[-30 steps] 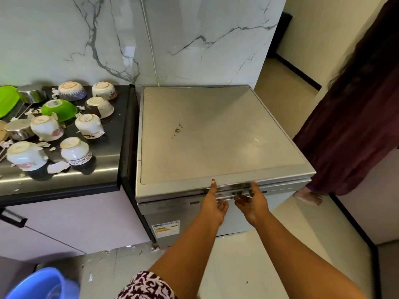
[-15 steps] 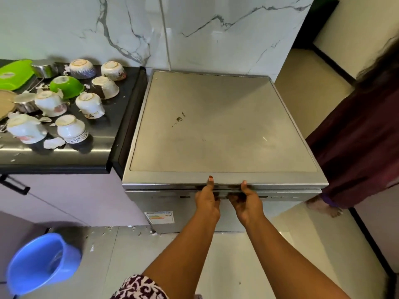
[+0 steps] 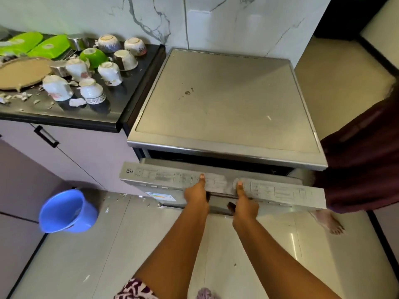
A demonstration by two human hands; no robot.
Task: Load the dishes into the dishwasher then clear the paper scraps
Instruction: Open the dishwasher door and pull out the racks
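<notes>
A grey dishwasher (image 3: pixel 226 100) stands against the marble wall. Its door (image 3: pixel 164 178) is tilted out at the top, leaving a dark gap under the lid. My left hand (image 3: pixel 197 194) and my right hand (image 3: pixel 244 201) both grip the door's top edge, thumbs on the control strip, fingers hooked under it. To the left, the dark counter (image 3: pixel 116 102) carries several upturned white cups (image 3: pixel 110 73), a green bowl (image 3: pixel 94 56), green plates (image 3: pixel 50 45), a tan plate (image 3: pixel 21 71) and torn paper scraps (image 3: pixel 76 102).
A blue bucket (image 3: pixel 67 210) sits on the tiled floor at the left, with paper scraps (image 3: pixel 106 209) scattered near the dishwasher's base. A person in a dark maroon garment (image 3: pixel 364 160) stands barefoot close to the dishwasher's right side.
The dishwasher door was shut and is now pulled out at the top by both hands. The view has shifted back and downward.
</notes>
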